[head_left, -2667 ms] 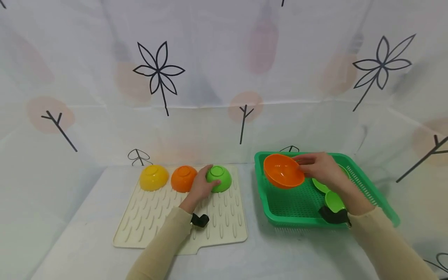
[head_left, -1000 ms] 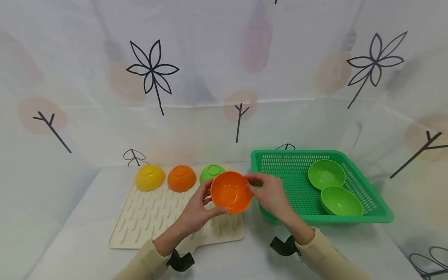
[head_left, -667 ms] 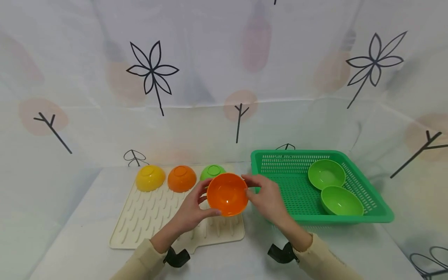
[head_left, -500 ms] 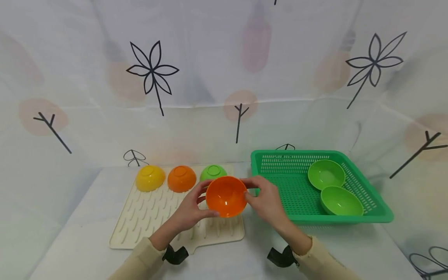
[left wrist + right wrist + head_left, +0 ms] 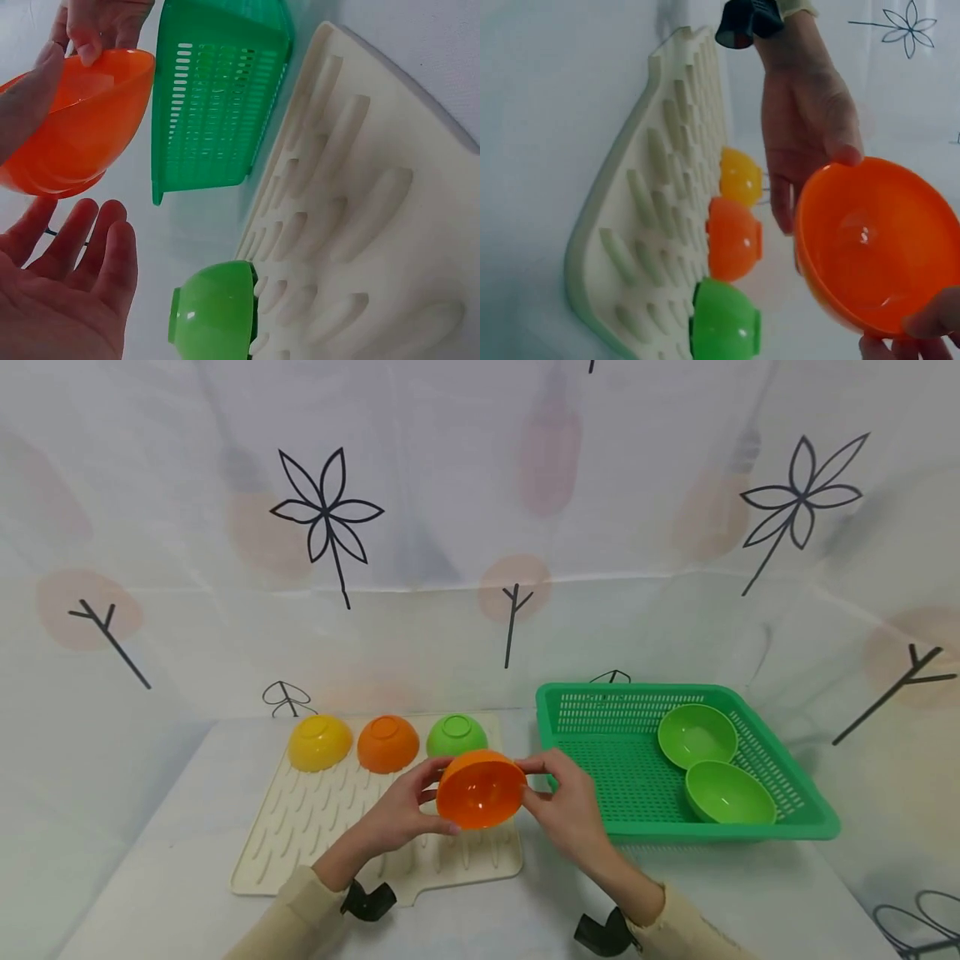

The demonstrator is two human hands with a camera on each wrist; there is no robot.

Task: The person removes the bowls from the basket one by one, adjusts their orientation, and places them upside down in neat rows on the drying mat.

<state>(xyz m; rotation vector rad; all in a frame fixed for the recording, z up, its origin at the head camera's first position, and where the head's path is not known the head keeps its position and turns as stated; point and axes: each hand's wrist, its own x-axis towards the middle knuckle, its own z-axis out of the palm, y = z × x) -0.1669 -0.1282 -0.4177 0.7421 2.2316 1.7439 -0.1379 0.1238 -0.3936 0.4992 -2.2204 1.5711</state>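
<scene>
An orange bowl (image 5: 482, 793) is held between both hands above the front of the ribbed mat, its opening tilted toward the head camera. My left hand (image 5: 397, 810) holds its left side, thumb at the rim and fingers spread behind the bowl. On the opposite side, my right hand (image 5: 566, 806) pinches the rim between thumb and fingers. Behind them, a yellow bowl (image 5: 320, 743), another orange bowl (image 5: 387, 744) and a green bowl (image 5: 456, 735) lie upside down in a row along the back of the cream drying mat (image 5: 322, 827).
To the right stands a green perforated basket (image 5: 555, 710). Inside it, two green bowls, one farther back (image 5: 697, 737) and one nearer (image 5: 730, 793), sit along its right side. A patterned white curtain (image 5: 450, 510) hangs behind the white-covered table (image 5: 180, 827).
The orange bowl came from over the basket to the mat, and the left hand left the green bowl to take hold of it. Lately the bowl has lowered slightly and tipped its opening forward-down.
</scene>
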